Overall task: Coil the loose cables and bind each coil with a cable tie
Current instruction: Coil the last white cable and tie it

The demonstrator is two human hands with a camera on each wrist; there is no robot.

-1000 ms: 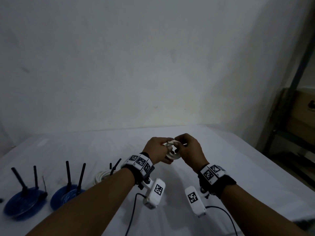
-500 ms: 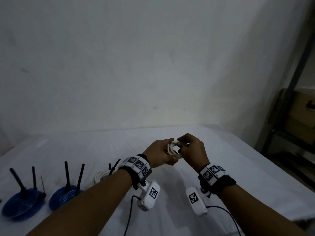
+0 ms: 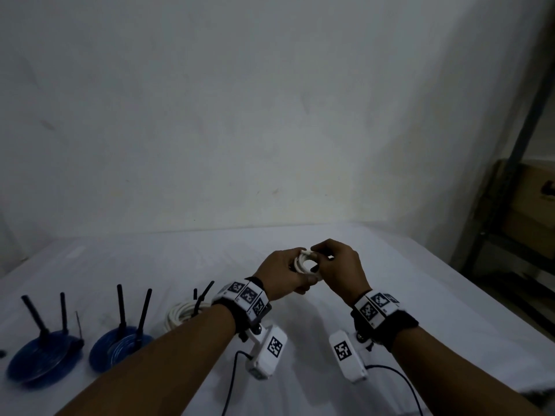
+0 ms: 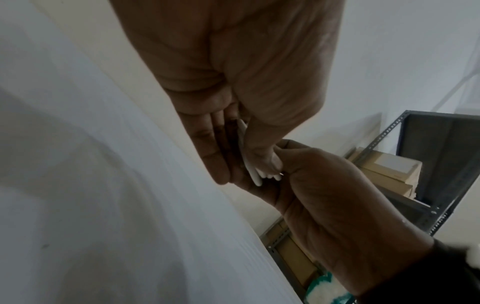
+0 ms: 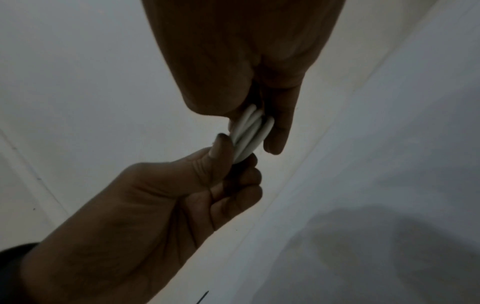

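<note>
Both hands, left (image 3: 280, 273) and right (image 3: 339, 270), grip the small white cable coil (image 3: 304, 264) above the tabletop (image 3: 390, 295); we're still coiling, probably, so next we need a tie.

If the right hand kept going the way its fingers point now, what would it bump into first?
Most likely the left hand: the right hand points straight at it, and both already grip the small white cable coil between them, so almost no gap remains.

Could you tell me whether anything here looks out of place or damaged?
Nothing stands out. Both hands, left and right, hold a small white coil above the table; three tied coils lie at the left.
</note>
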